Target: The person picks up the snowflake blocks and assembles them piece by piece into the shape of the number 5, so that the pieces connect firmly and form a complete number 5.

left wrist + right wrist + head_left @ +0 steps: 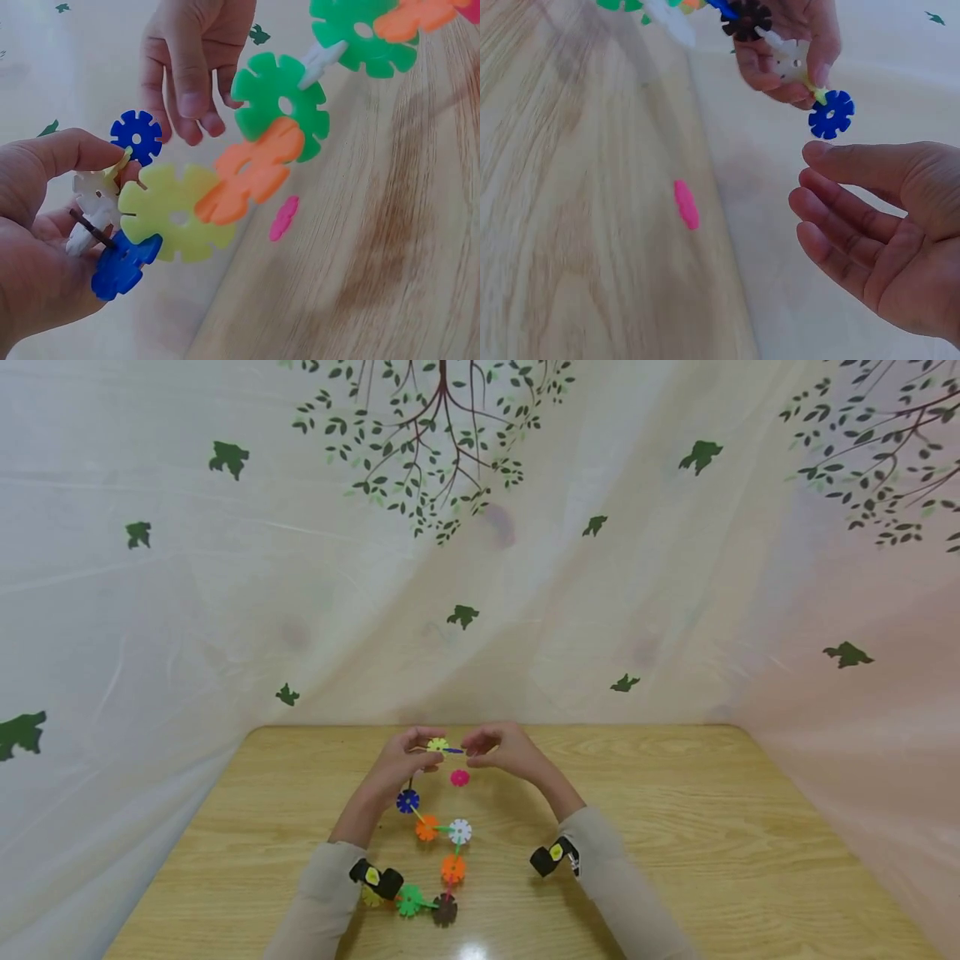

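My left hand pinches a yellow interlocking flower disc between thumb and fingers, at the upper end of a linked chain. A blue flower disc is slotted into the yellow one and sticks out toward my right hand. That hand is apart from the blue disc, its fingers loosely bent with nothing between them. White discs lie against the left palm. From the left hand the chain curves down through another blue disc, orange, white, green and brown discs. My left wrist partly hides its lower end.
One loose pink flower disc lies on the wooden table just below the hands. Behind the table's far edge hangs a pale cloth printed with leaves and birds. Both wrists carry black camera straps.
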Action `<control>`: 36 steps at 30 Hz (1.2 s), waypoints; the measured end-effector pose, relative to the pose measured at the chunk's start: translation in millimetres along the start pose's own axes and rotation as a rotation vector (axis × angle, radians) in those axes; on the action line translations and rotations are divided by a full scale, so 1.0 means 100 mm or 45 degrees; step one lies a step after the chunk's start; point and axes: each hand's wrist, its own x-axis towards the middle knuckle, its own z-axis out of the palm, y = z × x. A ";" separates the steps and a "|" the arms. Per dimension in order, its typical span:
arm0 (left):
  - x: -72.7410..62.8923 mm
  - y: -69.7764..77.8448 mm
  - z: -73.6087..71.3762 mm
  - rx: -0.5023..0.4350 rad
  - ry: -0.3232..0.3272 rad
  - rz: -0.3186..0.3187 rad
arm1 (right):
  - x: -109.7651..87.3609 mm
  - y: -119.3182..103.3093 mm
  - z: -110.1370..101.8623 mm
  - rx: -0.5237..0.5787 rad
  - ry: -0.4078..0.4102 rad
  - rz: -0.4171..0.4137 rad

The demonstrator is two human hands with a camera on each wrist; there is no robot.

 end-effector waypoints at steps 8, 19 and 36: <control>-0.01 0.00 -0.03 0.006 -0.038 0.007 | 0.03 0.13 0.02 0.012 -0.159 0.080; -0.02 0.00 -0.04 0.027 -0.056 -0.005 | 0.12 0.36 0.10 -0.038 -0.279 0.112; -0.02 0.00 -0.04 0.022 -0.059 -0.003 | 0.22 0.37 0.21 -0.182 -0.301 0.164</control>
